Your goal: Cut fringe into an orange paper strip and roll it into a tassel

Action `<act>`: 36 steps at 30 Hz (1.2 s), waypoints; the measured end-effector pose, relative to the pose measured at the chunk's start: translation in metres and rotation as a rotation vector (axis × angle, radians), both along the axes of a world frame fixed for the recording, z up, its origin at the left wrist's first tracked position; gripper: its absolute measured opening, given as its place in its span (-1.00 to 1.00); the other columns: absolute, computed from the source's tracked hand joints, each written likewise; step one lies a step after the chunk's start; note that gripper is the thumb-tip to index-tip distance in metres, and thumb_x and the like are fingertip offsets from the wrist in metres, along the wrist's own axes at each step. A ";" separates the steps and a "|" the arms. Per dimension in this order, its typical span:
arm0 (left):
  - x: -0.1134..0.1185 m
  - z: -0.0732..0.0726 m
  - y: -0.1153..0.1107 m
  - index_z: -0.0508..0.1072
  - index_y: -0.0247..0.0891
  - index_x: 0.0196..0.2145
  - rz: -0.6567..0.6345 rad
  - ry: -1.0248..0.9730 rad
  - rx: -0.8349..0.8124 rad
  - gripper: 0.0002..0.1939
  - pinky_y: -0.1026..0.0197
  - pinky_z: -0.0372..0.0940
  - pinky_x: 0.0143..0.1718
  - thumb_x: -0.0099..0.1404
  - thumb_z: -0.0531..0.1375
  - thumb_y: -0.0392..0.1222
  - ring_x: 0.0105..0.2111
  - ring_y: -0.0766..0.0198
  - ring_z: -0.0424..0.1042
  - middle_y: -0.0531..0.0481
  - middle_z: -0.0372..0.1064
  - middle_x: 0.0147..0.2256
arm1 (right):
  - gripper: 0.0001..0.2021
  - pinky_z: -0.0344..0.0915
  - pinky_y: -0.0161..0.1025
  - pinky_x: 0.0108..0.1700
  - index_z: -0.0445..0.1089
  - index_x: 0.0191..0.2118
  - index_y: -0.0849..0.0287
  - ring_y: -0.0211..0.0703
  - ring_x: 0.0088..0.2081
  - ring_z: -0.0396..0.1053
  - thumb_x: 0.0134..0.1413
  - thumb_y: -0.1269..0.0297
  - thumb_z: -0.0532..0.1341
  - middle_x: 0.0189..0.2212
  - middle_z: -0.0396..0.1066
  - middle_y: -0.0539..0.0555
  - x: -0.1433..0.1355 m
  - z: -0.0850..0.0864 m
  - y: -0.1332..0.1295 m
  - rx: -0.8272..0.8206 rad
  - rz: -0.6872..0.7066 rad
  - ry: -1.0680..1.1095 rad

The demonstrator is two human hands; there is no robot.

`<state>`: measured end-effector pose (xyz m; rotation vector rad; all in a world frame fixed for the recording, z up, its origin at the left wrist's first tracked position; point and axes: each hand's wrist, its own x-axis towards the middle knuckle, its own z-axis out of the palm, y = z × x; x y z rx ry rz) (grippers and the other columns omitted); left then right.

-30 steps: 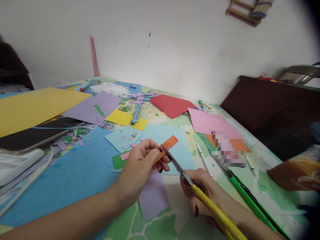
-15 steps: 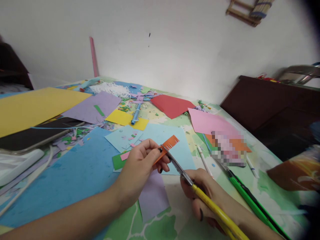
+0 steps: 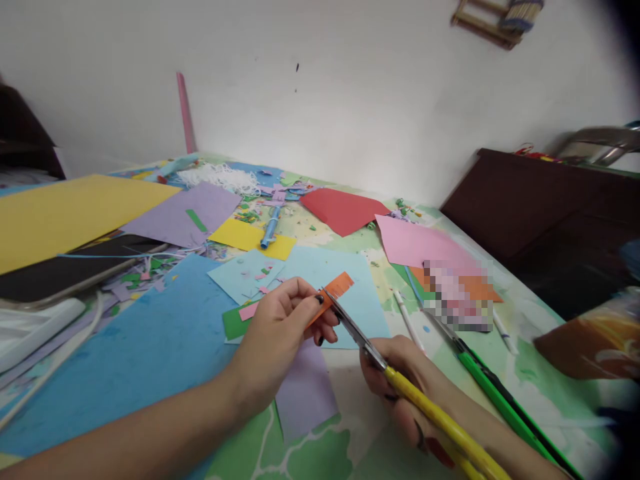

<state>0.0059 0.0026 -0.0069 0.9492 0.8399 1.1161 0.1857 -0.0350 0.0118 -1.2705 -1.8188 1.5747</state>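
Between the thumb and fingers of my left hand (image 3: 285,320) is a strip of orange paper (image 3: 342,285), with a row of short slits along its free end. My right hand (image 3: 405,380) is wrapped round a pair of scissors (image 3: 425,409) with yellow handles. Their metal blades reach to the orange strip beside my left thumb. Beneath the hands lie light blue paper (image 3: 363,293) and a purple paper piece (image 3: 307,393). Behind my left hand sits a green strip (image 3: 233,325) with a small pink piece (image 3: 247,311) on it.
To the right lie a green utility knife (image 3: 500,397), a white pen (image 3: 407,319) and pink paper (image 3: 425,243). Red paper (image 3: 345,210) and white string (image 3: 220,179) are farther back. At left are blue paper (image 3: 130,373), a dark phone (image 3: 75,267) and scattered scraps.
The scissor blades have drawn closer together at the orange strip, and the fingers of my right hand on the handles have shifted. My left hand has stayed nearly still.
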 end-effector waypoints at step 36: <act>0.000 0.002 -0.001 0.28 -0.26 -0.49 0.002 -0.039 -0.021 -0.87 0.30 0.20 -0.46 0.21 0.10 -0.29 -0.57 0.41 0.34 0.10 0.38 -0.56 | -0.43 -0.17 -0.51 -0.76 0.05 -0.56 0.17 -0.52 -0.68 -0.15 -0.26 -0.19 0.32 -0.64 -0.09 -0.18 0.000 -0.012 -0.004 -0.062 -0.070 0.140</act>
